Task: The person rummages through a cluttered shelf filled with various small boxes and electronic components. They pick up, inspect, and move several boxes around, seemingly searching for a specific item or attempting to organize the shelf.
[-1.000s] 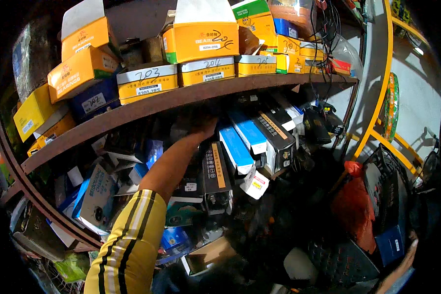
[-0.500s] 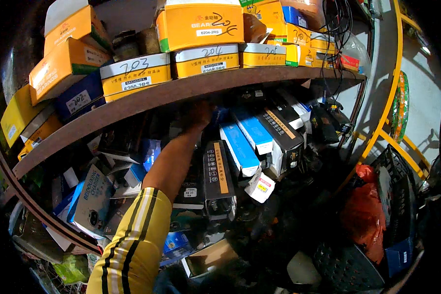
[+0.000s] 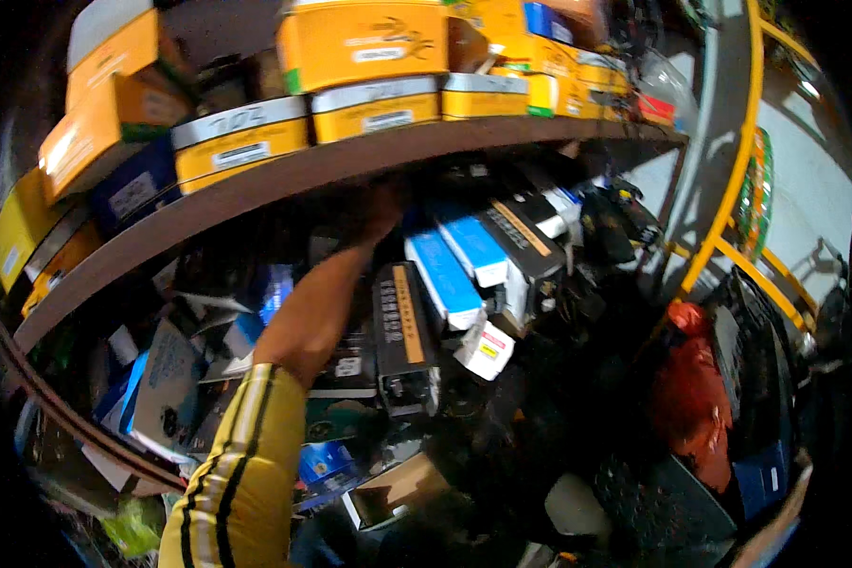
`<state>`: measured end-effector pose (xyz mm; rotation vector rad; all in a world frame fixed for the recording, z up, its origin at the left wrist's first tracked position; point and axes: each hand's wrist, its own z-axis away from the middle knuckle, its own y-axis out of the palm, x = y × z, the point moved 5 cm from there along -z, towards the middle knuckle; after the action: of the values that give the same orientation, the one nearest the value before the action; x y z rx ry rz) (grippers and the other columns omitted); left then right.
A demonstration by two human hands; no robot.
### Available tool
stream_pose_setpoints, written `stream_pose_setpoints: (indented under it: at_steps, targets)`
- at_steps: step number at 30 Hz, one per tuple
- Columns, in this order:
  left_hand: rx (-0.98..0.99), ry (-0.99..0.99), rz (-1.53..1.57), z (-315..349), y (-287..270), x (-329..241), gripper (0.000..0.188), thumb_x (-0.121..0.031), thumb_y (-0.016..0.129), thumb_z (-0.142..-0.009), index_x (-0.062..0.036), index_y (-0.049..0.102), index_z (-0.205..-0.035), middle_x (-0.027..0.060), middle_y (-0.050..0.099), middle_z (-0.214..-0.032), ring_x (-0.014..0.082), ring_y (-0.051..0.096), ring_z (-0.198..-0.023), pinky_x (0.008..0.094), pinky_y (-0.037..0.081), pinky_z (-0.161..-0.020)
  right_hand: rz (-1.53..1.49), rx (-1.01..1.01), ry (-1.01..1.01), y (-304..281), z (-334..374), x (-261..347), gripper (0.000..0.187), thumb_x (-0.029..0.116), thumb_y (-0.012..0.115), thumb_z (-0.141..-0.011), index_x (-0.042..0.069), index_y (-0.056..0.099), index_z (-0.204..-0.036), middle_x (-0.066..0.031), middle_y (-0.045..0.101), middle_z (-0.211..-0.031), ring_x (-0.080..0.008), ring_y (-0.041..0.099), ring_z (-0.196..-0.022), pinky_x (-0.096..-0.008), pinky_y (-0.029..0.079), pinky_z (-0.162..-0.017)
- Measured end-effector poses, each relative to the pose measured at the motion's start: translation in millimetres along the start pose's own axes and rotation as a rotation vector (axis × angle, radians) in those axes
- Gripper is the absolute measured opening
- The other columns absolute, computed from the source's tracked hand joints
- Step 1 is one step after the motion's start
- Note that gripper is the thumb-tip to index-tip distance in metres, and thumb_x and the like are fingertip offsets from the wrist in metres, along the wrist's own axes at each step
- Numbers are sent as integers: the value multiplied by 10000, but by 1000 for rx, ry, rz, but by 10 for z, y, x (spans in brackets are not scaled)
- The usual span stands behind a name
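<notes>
Shadow beneath the shelf (image 3: 350,157) hides the left fingers.

Shows lengthwise black and white stripes on the yellow fabric sleeve (image 3: 267,478). Runs dark brown along the long shelf board (image 3: 331,161). Has a green lower corner on the big orange cardboard box (image 3: 336,52) at top centre. Bears a tan strip down the long black cardboard box (image 3: 386,327), white end faces on the two long bright-blue cardboard boxes (image 3: 443,279), and red and yellow patches on the small white cardboard box (image 3: 486,356). Glows orange-red across the crumpled plastic bag (image 3: 693,407).
</notes>
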<state>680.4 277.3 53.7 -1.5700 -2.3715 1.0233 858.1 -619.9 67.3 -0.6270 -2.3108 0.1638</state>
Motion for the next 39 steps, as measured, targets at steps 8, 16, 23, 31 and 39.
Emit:
stream_pose_setpoints:
  at_steps: [8, 16, 23, 31, 39]
  targets:
    - [854, 440, 114, 413, -94, -1906, 581, -37, 705, -856, -121, 611, -1423, 165, 578, -1459, 406, 531, -1349, 465, 440, -1153, 284, -23, -61, -184, 157, -344, 720, 596, 353, -1068, 93, 483, -1568, -179, 432, -1632, -318, 366, -1539, -516, 215, -1284]
    - [932, 554, -212, 494, 242, -1881, 940, -34, 758, -807, -275, 352, -1619, 69, 341, -1695, 445, 274, -1554, 539, 315, -1255, -157, 9, 155, 149, 15, 221, 544, 360, 414, -1128, -59, 584, -1432, -209, 606, -1437, -291, 568, -1319, -385, 363, -1192]
    - [769, 506, -335, 521, 266, -2018, 723, -83, 736, -846, -245, 447, -1489, 51, 424, -1641, 495, 324, -1518, 575, 383, -1200, -169, -124, 148, 230, 48, 313, 527, 384, 470, -1115, -79, 665, -1273, -152, 675, -1281, -254, 596, -1201, -353, 383, -1134]
    - [631, 488, -10, 433, -299, -1844, 834, -24, 853, -708, -111, 484, -1451, 122, 547, -1455, 416, 473, -1395, 450, 448, -1148, -241, -77, 163, 348, 49, 503, 475, 345, 544, -1092, -81, 671, -1257, -149, 681, -1258, -230, 595, -1189, -338, 387, -1120]
    - [535, 407, 311, 536, -680, -1285, 848, 139, 687, -751, -74, 425, -1529, 208, 518, -1515, 398, 448, -1457, 405, 384, -1208, -270, 3, 131, 381, 4, 587, 469, 347, 543, -1092, -78, 675, -1241, -129, 690, -1215, -217, 596, -1125, -324, 416, -1070]
